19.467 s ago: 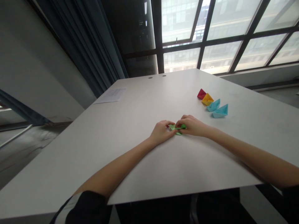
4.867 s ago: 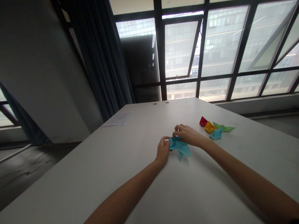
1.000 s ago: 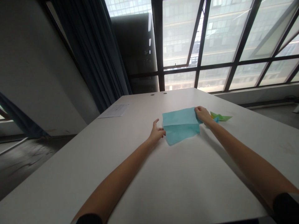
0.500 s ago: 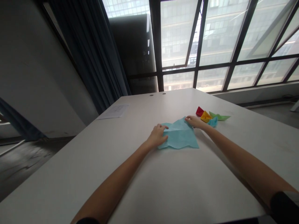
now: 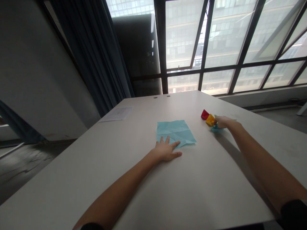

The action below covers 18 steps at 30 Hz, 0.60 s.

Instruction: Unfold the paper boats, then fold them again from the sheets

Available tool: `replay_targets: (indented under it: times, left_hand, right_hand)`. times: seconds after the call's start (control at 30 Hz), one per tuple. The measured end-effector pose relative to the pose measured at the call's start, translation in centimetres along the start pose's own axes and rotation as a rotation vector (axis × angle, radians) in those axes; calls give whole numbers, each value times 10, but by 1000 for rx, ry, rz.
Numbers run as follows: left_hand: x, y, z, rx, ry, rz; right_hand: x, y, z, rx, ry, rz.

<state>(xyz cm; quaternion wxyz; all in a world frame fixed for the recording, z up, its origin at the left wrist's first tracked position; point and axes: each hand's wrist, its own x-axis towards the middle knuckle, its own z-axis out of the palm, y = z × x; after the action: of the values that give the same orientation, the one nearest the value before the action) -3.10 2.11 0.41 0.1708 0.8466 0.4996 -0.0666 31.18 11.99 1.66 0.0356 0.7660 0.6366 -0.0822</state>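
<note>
A creased light blue paper sheet (image 5: 176, 129) lies unfolded on the white table. Spread over its near edge is my left hand (image 5: 166, 150), fingers apart and pressing on sheet and table. My right hand (image 5: 222, 122) is at the small folded papers on the right, its fingers closed on the small blue folded paper (image 5: 216, 128). Beside those fingertips sits a yellow folded paper (image 5: 210, 120), with a red one (image 5: 204, 114) just behind it. A green folded paper is mostly hidden behind my right hand.
Printed white pages (image 5: 116, 114) lie at the table's far left. The white table (image 5: 144, 191) has two small dark round spots near its far edge. Beyond it are a dark blue curtain (image 5: 96, 57) and framed windows.
My right hand has let go of the blue sheet and moved right to the folded papers. The sheet now lies flatter and slightly left, and my left hand has spread and moved nearer me.
</note>
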Motion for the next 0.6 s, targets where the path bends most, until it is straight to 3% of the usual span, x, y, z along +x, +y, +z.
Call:
replay_targets:
  times: [0.3, 0.43, 0.6]
  left_hand:
    - [-8, 0, -14, 52, -89, -32]
    - [-8, 3, -14, 141, -9, -24]
    - [-5, 6, -14, 178, 121, -26]
  right_hand:
    - [-12, -12, -5, 38, -154, -11]
    - [-17, -16, -11, 58, -185, -73]
    - [-28, -28, -25, 92, -77, -332]
